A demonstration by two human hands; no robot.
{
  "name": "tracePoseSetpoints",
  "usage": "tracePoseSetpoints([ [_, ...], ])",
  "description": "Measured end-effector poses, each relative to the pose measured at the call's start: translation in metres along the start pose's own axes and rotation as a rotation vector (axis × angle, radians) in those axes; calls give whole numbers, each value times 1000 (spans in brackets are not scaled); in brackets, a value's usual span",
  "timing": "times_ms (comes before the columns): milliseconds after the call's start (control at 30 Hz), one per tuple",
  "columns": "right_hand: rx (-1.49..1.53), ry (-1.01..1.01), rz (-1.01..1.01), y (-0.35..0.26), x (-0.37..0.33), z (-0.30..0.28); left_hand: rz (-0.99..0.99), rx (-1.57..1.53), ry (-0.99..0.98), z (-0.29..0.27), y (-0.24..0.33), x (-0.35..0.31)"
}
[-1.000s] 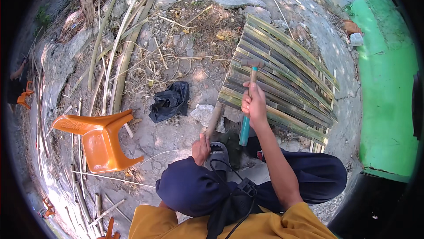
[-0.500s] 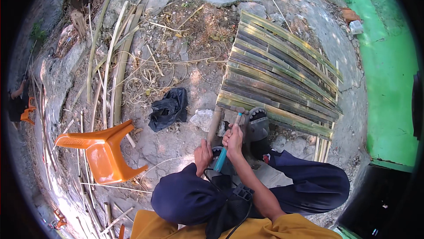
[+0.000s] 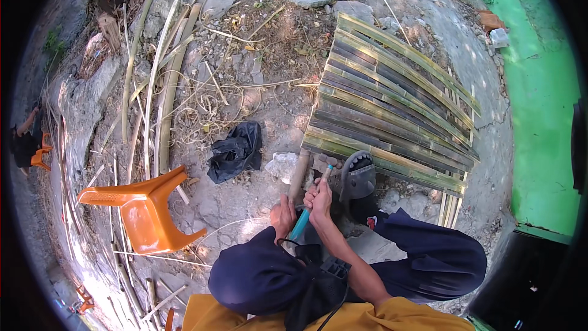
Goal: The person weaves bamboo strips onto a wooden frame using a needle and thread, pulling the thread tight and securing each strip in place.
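My right hand [image 3: 318, 200] is wrapped round a hammer [image 3: 300, 224] with a teal grip, its head close to the near left corner of a panel of bamboo slats [image 3: 392, 107]. Just left of it, my left hand [image 3: 283, 216] closes on the lower part of a thick round wooden stick [image 3: 299, 175]. The stick's upper end meets the panel's near left edge. The slats lie side by side across thin strips that stick out at the right. My foot in a grey sandal [image 3: 358, 176] rests against the panel's near edge.
An orange plastic chair [image 3: 144, 214] lies tipped at the left. A black plastic bag [image 3: 236, 152] and a pale stone [image 3: 282, 167] are nearer. Long bamboo poles [image 3: 174, 86] and curly shavings [image 3: 196, 113] litter the ground. A green wall [image 3: 542, 116] borders the right.
The hammer has dropped a little and tilted, its head now lower beside the stick's top. My right hand has shifted slightly down and left; my left hand stays on the stick.
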State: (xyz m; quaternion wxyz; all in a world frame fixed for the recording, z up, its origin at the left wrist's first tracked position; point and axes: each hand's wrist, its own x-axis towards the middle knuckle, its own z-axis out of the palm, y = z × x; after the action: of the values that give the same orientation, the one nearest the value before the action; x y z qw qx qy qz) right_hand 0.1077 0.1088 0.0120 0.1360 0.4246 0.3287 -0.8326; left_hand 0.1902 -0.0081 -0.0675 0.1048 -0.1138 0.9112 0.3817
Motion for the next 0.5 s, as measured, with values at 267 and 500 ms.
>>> tracePoseSetpoints([
  [267, 9, 14, -32, 2, 4, 6, 58, -84, 219, -18, 24, 20],
  [500, -24, -83, -42, 1, 5, 19, 97, -461, 240, -48, 65, 129],
])
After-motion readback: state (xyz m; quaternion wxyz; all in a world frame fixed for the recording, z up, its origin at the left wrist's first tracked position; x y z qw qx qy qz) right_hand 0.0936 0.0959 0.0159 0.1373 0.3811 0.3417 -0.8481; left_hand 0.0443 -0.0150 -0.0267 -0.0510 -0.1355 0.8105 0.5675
